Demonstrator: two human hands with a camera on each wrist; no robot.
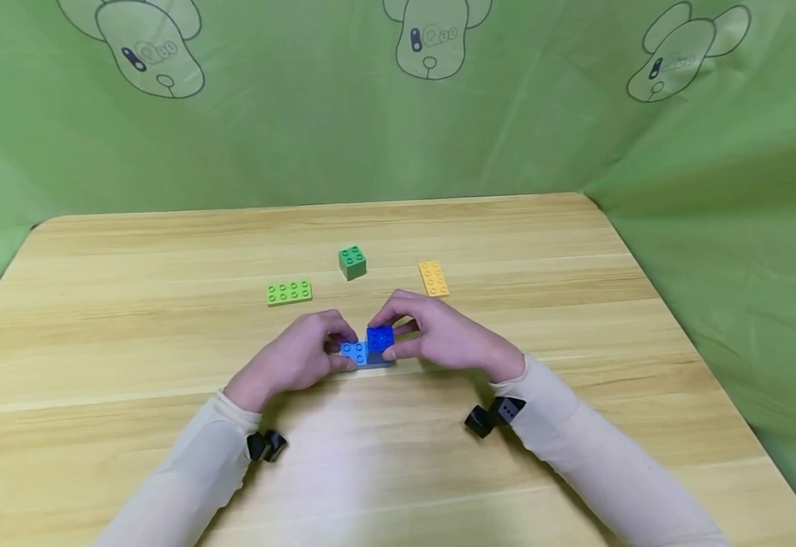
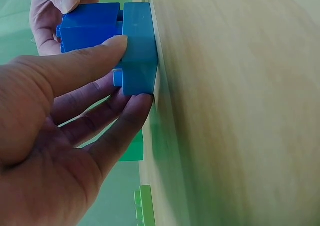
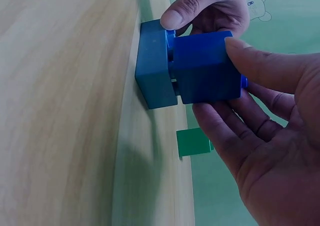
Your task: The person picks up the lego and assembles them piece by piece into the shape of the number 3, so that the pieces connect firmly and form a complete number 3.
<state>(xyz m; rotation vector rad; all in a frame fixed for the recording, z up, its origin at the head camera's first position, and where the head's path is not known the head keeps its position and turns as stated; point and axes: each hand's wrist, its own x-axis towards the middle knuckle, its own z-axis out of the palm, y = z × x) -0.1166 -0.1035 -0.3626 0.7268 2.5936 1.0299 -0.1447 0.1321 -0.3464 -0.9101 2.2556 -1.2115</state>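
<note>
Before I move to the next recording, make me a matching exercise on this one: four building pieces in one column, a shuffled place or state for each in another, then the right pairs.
Pieces
1. Light blue brick
2. Yellow plate
3. Dark blue brick
4. Lime green plate

Places and states
A. Pinched by the right hand
B. Lying on the table, leftmost piece in the head view
C. Held by the left hand
D. Lying on the table, rightmost piece in the head view

Right pairs: 1-C, 2-D, 3-A, 4-B
</note>
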